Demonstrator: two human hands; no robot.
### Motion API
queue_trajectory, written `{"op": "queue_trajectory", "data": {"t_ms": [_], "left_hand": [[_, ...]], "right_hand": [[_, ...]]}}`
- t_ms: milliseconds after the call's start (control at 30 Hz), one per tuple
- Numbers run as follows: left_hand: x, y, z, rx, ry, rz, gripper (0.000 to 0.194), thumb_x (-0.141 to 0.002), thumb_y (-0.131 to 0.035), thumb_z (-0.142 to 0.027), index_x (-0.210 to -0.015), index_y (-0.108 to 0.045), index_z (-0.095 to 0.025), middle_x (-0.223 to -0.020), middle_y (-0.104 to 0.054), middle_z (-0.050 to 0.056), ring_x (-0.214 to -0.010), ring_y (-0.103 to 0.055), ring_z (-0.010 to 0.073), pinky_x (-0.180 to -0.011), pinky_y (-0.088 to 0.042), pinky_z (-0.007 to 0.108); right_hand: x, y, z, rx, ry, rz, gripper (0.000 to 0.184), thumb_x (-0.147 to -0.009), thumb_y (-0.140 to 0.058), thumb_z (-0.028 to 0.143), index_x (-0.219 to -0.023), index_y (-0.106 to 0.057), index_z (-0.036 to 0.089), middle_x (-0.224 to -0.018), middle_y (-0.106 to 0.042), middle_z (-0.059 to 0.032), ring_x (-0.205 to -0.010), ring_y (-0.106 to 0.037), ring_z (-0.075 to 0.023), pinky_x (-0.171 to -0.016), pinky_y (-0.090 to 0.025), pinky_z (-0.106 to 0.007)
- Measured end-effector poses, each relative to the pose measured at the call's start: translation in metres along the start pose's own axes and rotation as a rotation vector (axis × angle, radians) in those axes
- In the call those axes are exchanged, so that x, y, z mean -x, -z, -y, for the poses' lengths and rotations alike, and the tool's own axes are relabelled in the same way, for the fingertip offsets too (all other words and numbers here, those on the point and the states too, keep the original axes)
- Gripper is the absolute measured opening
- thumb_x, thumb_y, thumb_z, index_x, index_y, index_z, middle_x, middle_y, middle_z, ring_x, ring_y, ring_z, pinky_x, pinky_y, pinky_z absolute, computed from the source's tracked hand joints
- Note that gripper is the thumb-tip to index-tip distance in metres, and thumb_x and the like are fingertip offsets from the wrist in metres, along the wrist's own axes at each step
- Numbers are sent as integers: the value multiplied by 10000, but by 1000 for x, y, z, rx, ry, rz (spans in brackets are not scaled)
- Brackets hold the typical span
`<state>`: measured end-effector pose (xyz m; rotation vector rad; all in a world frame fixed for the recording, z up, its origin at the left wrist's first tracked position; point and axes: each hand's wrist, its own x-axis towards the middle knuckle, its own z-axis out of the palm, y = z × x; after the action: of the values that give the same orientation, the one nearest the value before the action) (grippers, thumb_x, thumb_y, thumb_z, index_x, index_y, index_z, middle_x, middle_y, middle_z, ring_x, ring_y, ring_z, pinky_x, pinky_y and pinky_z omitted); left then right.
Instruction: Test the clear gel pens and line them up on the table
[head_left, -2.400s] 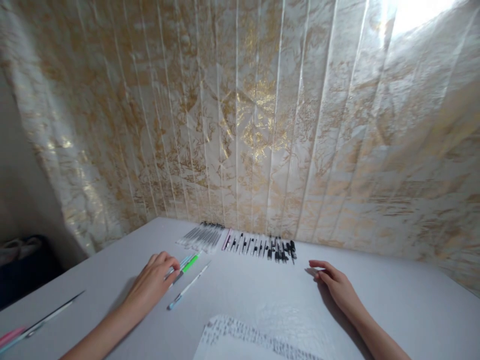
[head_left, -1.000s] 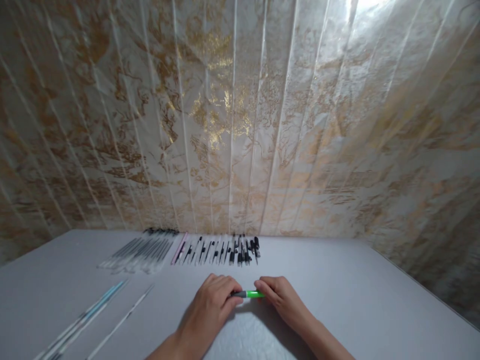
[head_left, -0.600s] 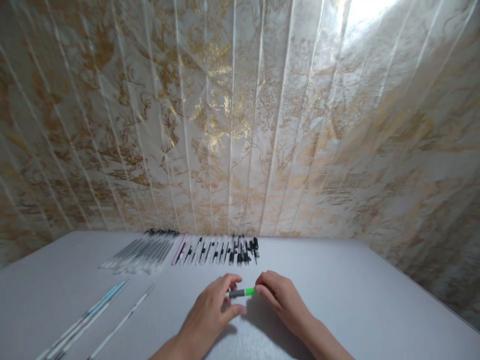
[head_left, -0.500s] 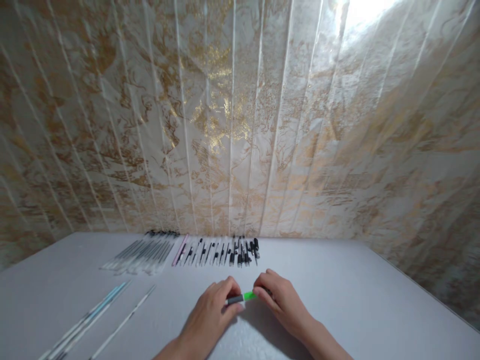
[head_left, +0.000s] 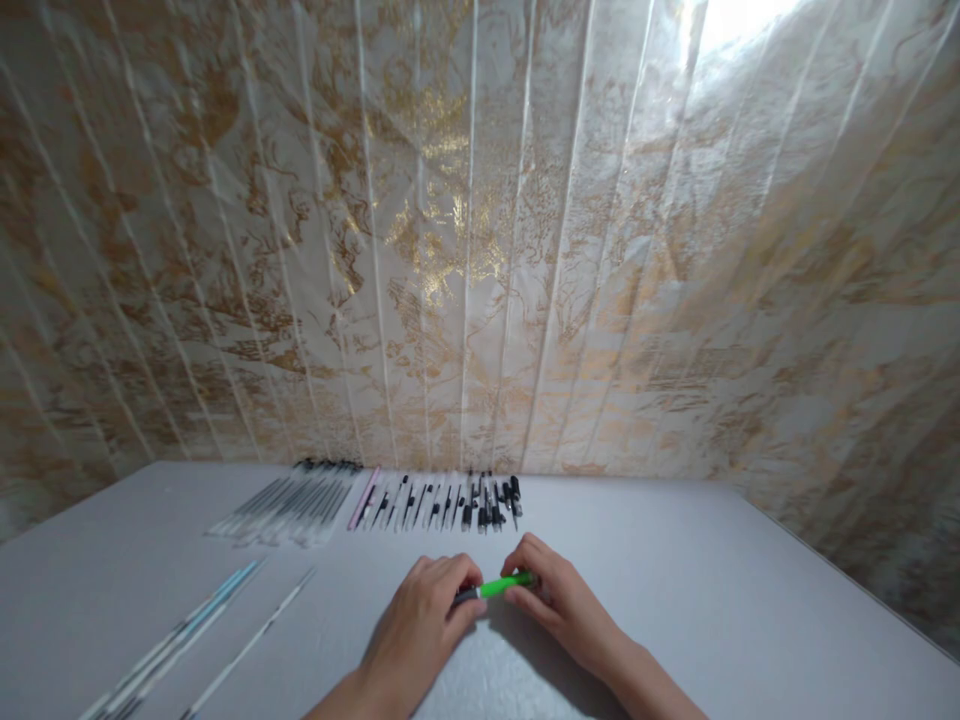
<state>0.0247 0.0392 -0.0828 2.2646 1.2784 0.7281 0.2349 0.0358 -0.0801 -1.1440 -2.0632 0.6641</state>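
A green and dark grey pen (head_left: 499, 585) is held between my two hands, low over the middle of the table. My left hand (head_left: 424, 615) pinches its dark grey end between thumb and fingers. At the green end, my right hand (head_left: 559, 600) has its thumb and fingertips closed about the tip, which is partly covered. The green middle shows in the gap between the hands, tilted slightly up to the right.
A row of clear and black pens (head_left: 431, 505) lies behind my hands. Left of it are a pink stick (head_left: 364, 500) and several thin grey refills (head_left: 289, 505). Long white and blue sticks (head_left: 180, 640) lie at the front left. A patterned curtain (head_left: 465, 250) hangs behind the table (head_left: 712, 580).
My right fingers have slid right along the pen, so more of its green part shows. My left fingers now cover more of the grey end.
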Motion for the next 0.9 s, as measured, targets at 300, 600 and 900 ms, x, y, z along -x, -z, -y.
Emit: {"op": "queue_trajectory", "data": {"t_ms": [300,600,900], "left_hand": [[-2,3,-4,25,-15,51,286,-977,-380,-360,-888,-614,-222,-734,-659,-15,-794,-557,187,-767,-367,289],[-1,1,1,-117,-29,-4,271,-957,-442,-328,-790,-627,-220,-792,-652,2,-790,-533,199,-734,-344,301],[-1,1,2,-10,78,19,132,-939,-457,-302,-917,-572,-240,-853,-659,-20,-831,-567,186,-734,-369,271]], "right_hand": [[-1,-1,-2,-296,-147,-9,114,-844,-602,292,-864,-599,179,-743,-543,19,-683,-488,-135,-634,-376,-242],[-1,1,4,-275,-164,-14,101,-815,-588,277,-829,-601,178,-706,-527,27,-661,-449,-129,-611,-348,-235],[-4,12,-4,-253,-130,-99,142,-827,-576,319,-796,-599,183,-773,-555,-12,-717,-484,-157,-662,-376,-278]]}}
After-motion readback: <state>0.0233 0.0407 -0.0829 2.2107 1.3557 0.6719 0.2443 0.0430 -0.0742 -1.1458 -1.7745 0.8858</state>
